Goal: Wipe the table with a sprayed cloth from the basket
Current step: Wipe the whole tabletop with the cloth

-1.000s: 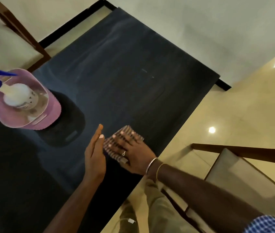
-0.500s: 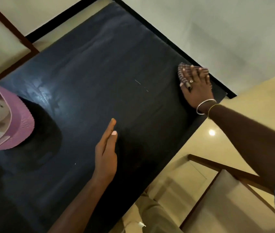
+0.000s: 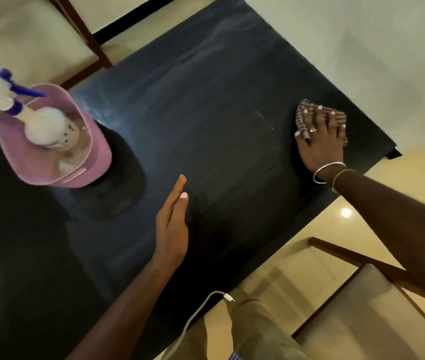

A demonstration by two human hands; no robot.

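Observation:
My right hand (image 3: 321,141) lies flat with spread fingers on a checked cloth (image 3: 303,114), pressing it onto the dark table (image 3: 206,105) near the far right corner. My left hand (image 3: 173,224) hovers edge-on over the middle of the table, fingers straight and together, holding nothing. A pink basket (image 3: 94,162) stands at the left of the table. Inside it stands a white spray bottle (image 3: 47,126) with a blue trigger head.
A wooden chair with a pale seat (image 3: 362,315) stands at the lower right beside the table. Another wooden chair (image 3: 37,40) is at the upper left. A white cable (image 3: 198,313) hangs near the table's front edge. Glossy beige floor surrounds the table.
One second ago my right hand pressed the cloth near the front edge beside my left hand. It swept the cloth to the far right corner and now sits slightly nearer. The left hand barely moved.

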